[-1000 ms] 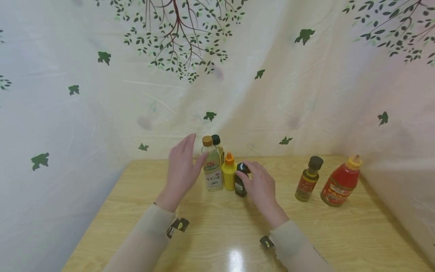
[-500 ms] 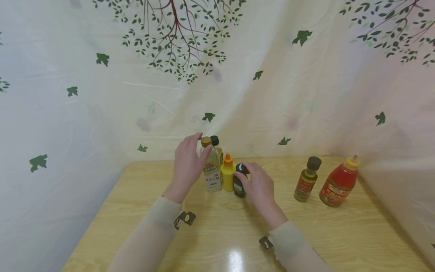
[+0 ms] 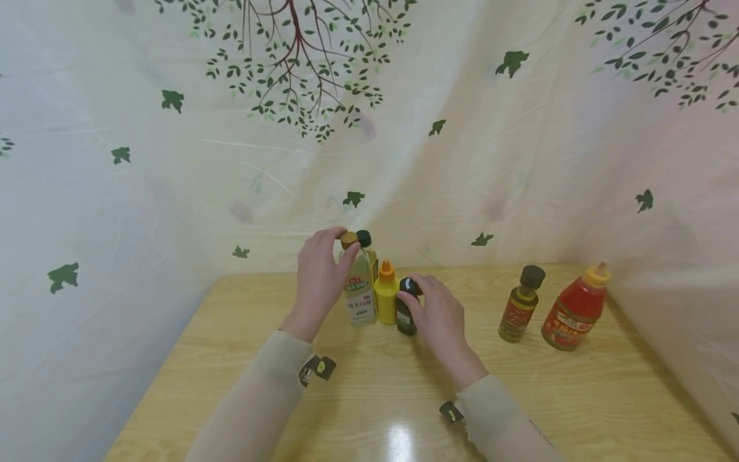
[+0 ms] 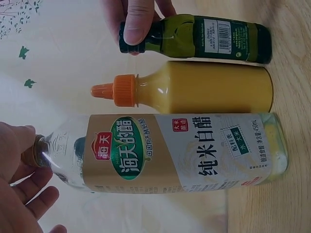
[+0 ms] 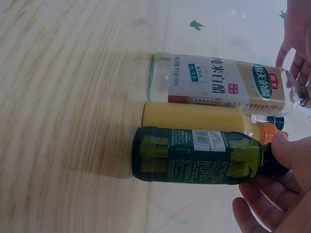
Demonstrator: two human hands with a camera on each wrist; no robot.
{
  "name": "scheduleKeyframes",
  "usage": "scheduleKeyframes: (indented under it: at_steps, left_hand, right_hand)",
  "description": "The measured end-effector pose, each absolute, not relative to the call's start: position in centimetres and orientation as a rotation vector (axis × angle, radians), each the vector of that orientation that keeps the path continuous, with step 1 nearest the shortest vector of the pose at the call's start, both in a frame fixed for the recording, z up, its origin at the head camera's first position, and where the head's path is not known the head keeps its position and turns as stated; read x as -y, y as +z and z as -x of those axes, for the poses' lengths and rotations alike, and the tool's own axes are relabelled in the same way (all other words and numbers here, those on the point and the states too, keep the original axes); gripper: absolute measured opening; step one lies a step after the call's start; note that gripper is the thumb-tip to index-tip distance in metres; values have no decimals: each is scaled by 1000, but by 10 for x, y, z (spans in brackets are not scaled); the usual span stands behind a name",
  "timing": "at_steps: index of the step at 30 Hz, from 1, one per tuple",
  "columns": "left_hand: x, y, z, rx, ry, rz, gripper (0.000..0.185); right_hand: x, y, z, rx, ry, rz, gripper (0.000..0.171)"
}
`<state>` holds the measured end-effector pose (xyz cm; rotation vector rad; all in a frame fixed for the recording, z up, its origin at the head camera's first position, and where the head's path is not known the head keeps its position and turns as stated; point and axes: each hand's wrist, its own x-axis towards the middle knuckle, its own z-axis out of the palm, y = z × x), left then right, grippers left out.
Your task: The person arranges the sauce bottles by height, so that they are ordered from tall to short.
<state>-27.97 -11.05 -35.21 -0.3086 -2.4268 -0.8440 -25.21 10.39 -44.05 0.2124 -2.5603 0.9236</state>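
Gripping two bottles at their caps, a cluster-arranging step by the look of it; next likely calling for a firmer hold before any lift. Standing upright on pale wooden table point(image 3: 231, 359): tall clear plastic vinegar bottle point(image 3: 360, 292), left hand point(image 3: 319, 279) fingers curling narrowly round its brown cap. Just beside, squat yellow squeeze bottle point(image 3: 386, 296), untouched. Then small dark green glass bottle point(image 3: 407, 311), right hand point(image 3: 439, 314) fingertips pinching its black cap.

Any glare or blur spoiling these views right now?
Head view: a bright glare patch on the glossy wooden table near the sleeves; bottles small but sharp. Left wrist view: clear vinegar bottle label crisp. Right wrist view: dark green glass bottle sharp, casting a soft shadow.
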Motion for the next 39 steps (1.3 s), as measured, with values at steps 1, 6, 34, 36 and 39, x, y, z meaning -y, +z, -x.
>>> scheduleKeyframes:
  at_steps: [1, 6, 34, 36, 39]
  left_hand:
    - [110, -352, 280, 2424, -846, 312, 44]
    - [109, -351, 281, 2404, -832, 326, 39]
    - [108, -351, 277, 2375, -877, 364, 31]
    - [109, -351, 278, 2388, -874, 365, 32]
    - [110, -350, 277, 2407, -873, 361, 33]
  right_hand:
    - [-104, -440, 252, 2560, 925, -212, 42]
    - [-104, -439, 252, 2553, 933, -213, 42]
    - [-103, -441, 253, 2533, 922, -236, 43]
    - [-103, -441, 253, 2532, 920, -236, 43]
    - [-104, -442, 253, 2533, 922, -237, 41]
